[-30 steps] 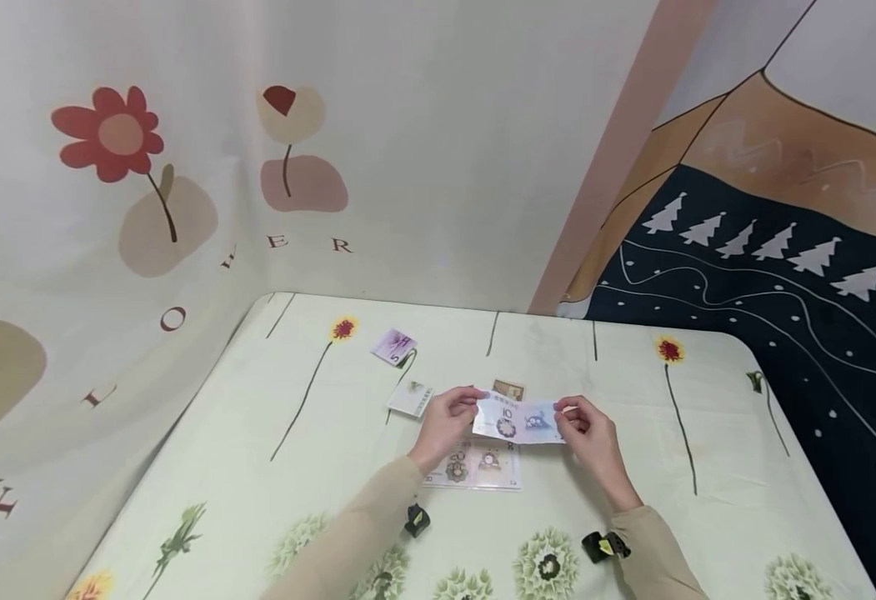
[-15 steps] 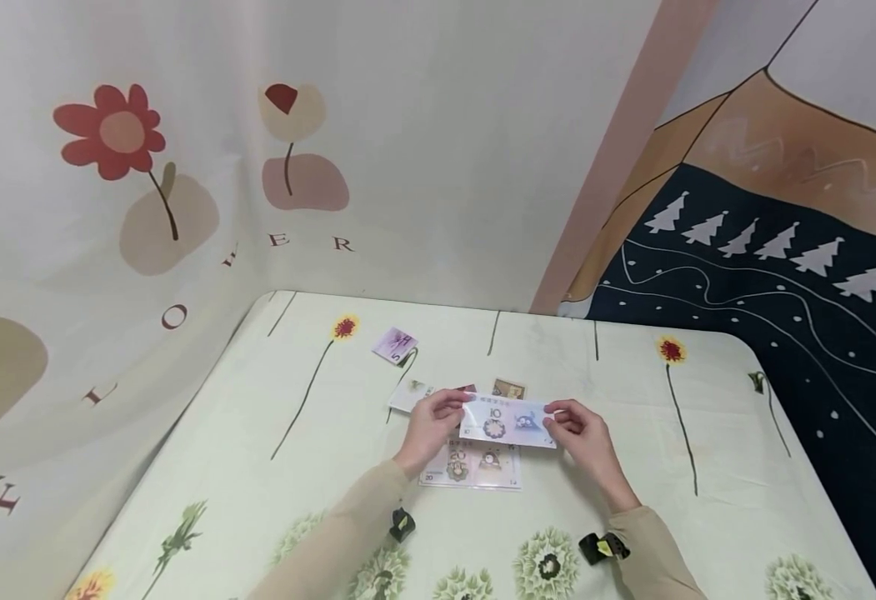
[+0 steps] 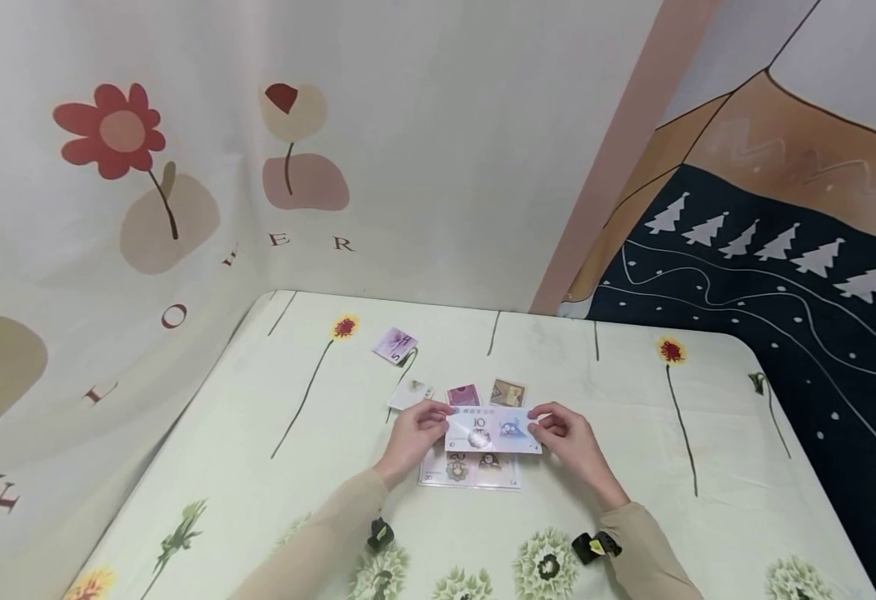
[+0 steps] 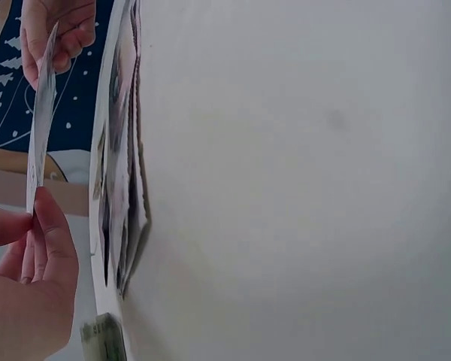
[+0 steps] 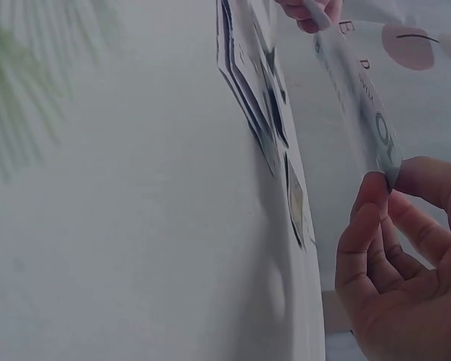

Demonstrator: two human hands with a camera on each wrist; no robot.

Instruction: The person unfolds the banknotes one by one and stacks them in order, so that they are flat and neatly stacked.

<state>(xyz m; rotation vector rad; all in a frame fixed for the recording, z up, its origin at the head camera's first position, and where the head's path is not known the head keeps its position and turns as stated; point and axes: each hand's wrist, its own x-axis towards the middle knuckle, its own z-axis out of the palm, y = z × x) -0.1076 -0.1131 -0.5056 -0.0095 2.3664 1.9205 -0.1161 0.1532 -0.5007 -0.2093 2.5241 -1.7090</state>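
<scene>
In the head view a pale blue banknote (image 3: 511, 443) printed with 10 is stretched flat between both hands. My left hand (image 3: 410, 439) pinches its left end between thumb and fingers, and my right hand (image 3: 574, 443) pinches the right end. Below it on the table lies a small stack of pinkish notes (image 3: 471, 480), the top one marked 20. The held note covers the stack's upper part. Both wrist views show the note edge-on: the left wrist view has the held note (image 4: 42, 128) apart from the stack (image 4: 128, 173), and the right wrist view shows the same gap.
Beyond the hands lie a reddish note (image 3: 463, 395), a brown note (image 3: 508, 392), a pale green folded note (image 3: 410, 393) and a purple note (image 3: 395, 346) marked 5. A flowered cloth (image 3: 595, 492) covers the table. Printed curtains (image 3: 438, 167) stand behind it.
Both hands have brought the 10 note left and lower, over the stack. Its earlier crease has flattened out. The reddish note behind has come into view.
</scene>
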